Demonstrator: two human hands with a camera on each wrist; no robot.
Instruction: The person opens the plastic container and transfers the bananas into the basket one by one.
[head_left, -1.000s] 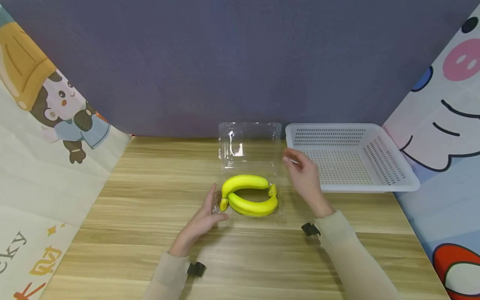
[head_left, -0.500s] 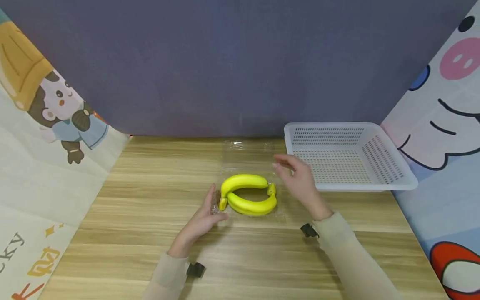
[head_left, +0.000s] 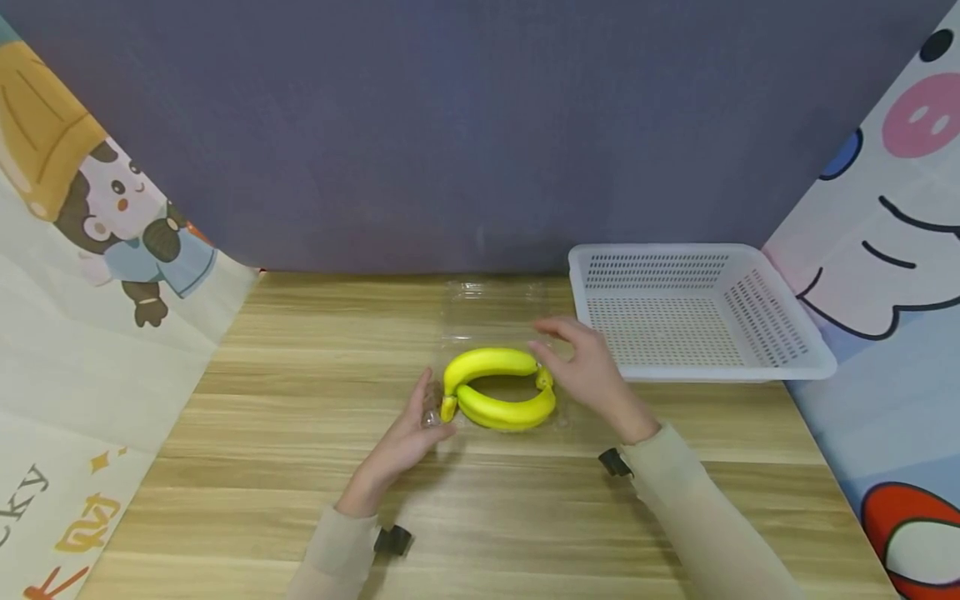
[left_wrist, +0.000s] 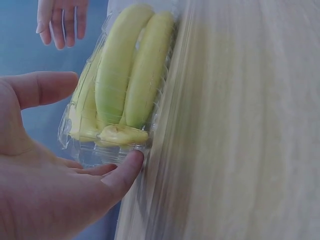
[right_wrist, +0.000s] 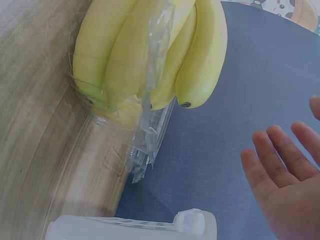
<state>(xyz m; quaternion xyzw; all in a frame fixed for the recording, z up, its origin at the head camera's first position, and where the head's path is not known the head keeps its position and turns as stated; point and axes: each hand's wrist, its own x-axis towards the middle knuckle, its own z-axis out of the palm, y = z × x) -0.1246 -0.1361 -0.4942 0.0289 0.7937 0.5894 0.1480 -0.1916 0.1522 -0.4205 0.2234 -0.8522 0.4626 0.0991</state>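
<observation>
Yellow bananas lie in a clear plastic clamshell box, their curves facing each other in a ring; the wrist views show several of them. The clear lid extends behind them, folded back. My left hand rests at the box's left end, thumb spread from the other fingers, with fingertips at the plastic wall in the left wrist view. Over the right end of the bananas hovers my right hand, fingers loosely bent and holding nothing. In the right wrist view its spread fingers are apart from the fruit.
A white perforated plastic basket stands at the back right of the wooden table, just beyond my right hand. A grey-blue panel rises along the table's back edge, with printed cloths at the sides.
The lid, standing taller a second ago, has dropped lower behind the bananas. My right hand has moved left and nearer, from beside the lid to over the bananas' right end. The left hand stays put.
</observation>
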